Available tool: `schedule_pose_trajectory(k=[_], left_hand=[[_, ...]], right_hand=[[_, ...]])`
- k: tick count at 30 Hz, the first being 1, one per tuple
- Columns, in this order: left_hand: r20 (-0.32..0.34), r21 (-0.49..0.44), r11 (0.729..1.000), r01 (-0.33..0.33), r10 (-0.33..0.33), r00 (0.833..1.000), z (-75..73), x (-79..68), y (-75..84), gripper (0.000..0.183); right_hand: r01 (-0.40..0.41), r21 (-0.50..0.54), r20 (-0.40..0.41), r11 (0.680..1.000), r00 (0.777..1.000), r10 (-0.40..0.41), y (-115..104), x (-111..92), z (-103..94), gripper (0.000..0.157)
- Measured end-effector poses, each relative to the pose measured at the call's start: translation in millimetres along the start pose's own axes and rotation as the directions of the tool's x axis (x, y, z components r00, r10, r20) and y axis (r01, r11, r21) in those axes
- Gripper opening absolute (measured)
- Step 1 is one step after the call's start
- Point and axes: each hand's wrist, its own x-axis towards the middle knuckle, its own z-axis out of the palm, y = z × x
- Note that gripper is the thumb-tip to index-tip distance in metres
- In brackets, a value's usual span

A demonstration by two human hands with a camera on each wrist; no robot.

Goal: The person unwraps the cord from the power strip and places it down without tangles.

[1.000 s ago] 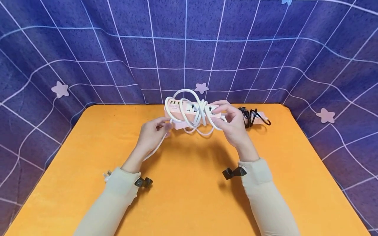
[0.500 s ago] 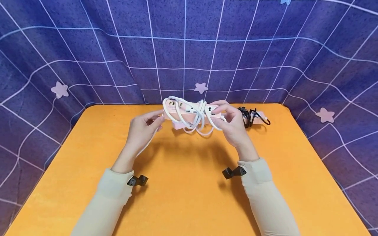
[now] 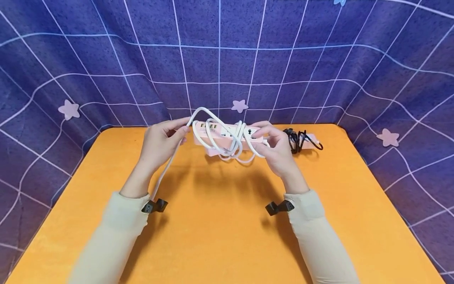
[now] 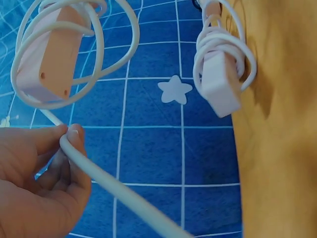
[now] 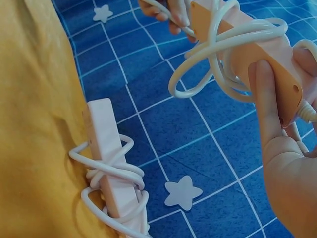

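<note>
A pink-and-white power strip [image 3: 251,133] with sockets and USB ports hangs above the back of the table, a white cable [image 3: 201,109] looped loosely around its middle and left part. My right hand [image 3: 280,152] grips the strip by its right end; in the right wrist view one finger lies along its underside. To the left of the strip, my left hand [image 3: 159,144] pinches the white cable between thumb and fingers, as the left wrist view shows. From there the cable arches over to the strip on one side and trails down toward my left wrist on the other.
Lower behind it, a second pink power strip [image 5: 105,126] wrapped in white cable lies on the orange table [image 3: 216,236] near the back edge. A third power strip [image 3: 311,142] with black cable [image 3: 299,140] lies at the back right. A blue gridded curtain [image 3: 220,63] surrounds the table.
My left hand has moved left and up from the strip's left end, drawing the white cable out into an arch. My right hand and the strip have stayed nearly still.
</note>
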Motion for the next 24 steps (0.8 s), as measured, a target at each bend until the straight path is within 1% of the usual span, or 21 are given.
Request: schedule_pose_trajectory(k=[7, 14, 19, 24], left_hand=[[-0.012, 0.044, 0.995, -0.094, 0.095, 0.995, -11.4, 12.1, 8.8, 0.027], [-0.052, 0.057, 0.988, -0.141, 0.144, 0.988, -22.7, 13.5, 19.7, 0.026], [-0.071, 0.065, 0.975, -0.212, 0.217, 0.974, -28.3, 11.2, 32.7, 0.027], [-0.065, 0.052, 0.955, -0.291, 0.294, 0.954, -31.0, 5.4, 42.8, 0.027]], right_hand=[[-0.007, 0.010, -0.007, 1.000, 1.000, 0.007, -0.1, 0.4, -0.8, 0.031], [0.003, -0.017, -0.015, 1.000, 1.000, -0.003, 0.1, 1.1, -0.8, 0.032], [0.011, -0.031, -0.024, 0.999, 1.000, -0.011, 0.2, 1.7, -1.3, 0.036], [0.004, -0.026, -0.029, 1.000, 1.000, -0.005, 0.8, 0.9, -0.7, 0.036]])
